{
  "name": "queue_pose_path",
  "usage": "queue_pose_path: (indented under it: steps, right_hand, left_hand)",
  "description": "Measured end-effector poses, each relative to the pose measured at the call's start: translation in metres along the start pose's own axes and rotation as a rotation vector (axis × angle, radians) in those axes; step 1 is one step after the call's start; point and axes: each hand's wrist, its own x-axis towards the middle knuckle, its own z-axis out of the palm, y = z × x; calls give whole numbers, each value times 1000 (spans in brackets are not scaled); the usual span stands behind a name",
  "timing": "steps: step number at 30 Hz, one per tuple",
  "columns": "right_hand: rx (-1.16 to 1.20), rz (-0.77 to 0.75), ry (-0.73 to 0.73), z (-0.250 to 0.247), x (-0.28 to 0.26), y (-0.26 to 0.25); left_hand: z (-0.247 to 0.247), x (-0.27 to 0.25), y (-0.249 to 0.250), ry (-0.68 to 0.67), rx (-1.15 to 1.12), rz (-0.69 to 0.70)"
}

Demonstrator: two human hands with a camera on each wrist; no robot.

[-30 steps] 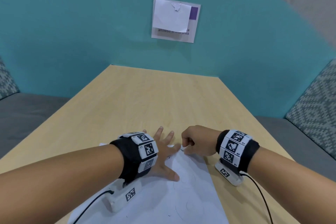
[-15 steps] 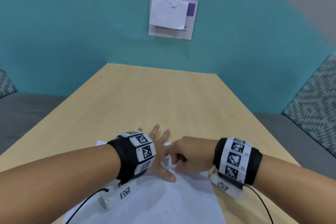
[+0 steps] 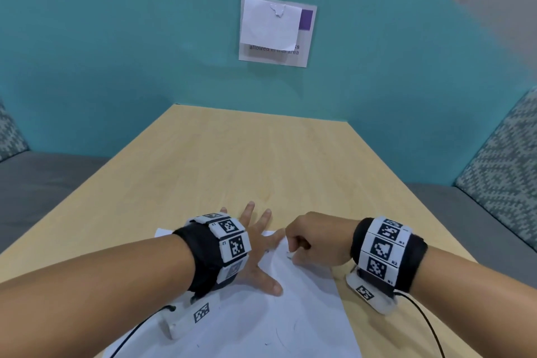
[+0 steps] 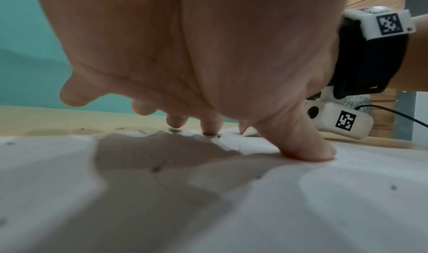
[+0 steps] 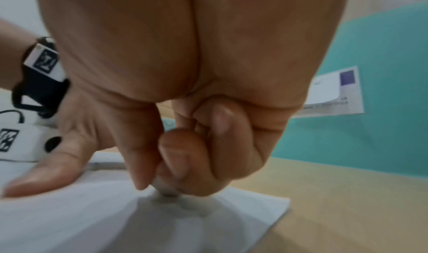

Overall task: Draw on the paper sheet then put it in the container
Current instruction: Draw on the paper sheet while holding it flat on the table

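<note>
A white paper sheet (image 3: pixel 290 317) with faint pencil marks and dark specks lies on the near end of the wooden table (image 3: pixel 261 160). My left hand (image 3: pixel 261 247) presses it flat with spread straight fingers, and its thumb (image 4: pixel 308 147) is down on the sheet (image 4: pixel 301 202). My right hand (image 3: pixel 296 244) is curled near the sheet's far right corner. It pinches a small pale stub (image 5: pixel 165 190) whose tip touches the paper (image 5: pixel 92 220). I cannot tell what kind of tool the stub is. No container is in view.
A paper-covered sign (image 3: pixel 276 29) hangs on the teal wall behind the table. Grey benches with patterned cushions (image 3: pixel 505 171) flank the table on both sides. Black cables (image 3: pixel 427 325) run from both wrist cameras over the near table edge.
My right hand slid left against the left hand's fingers half a second ago, then came back right near the sheet's corner. The left hand stayed pressed on the paper.
</note>
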Motion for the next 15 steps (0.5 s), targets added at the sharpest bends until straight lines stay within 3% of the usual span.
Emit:
queue_pose_path:
  steps: [5,13,15]
  right_hand:
    - [22,86,60,-10,4,19]
    - [13,65,52,-5,1,17]
    - [-10,-18,14,3,-6,5]
  left_hand:
    - [2,-1,1,2,30,-3]
    - [-7,14,17,11,15,17]
    - [-5,15,18,26,27,36]
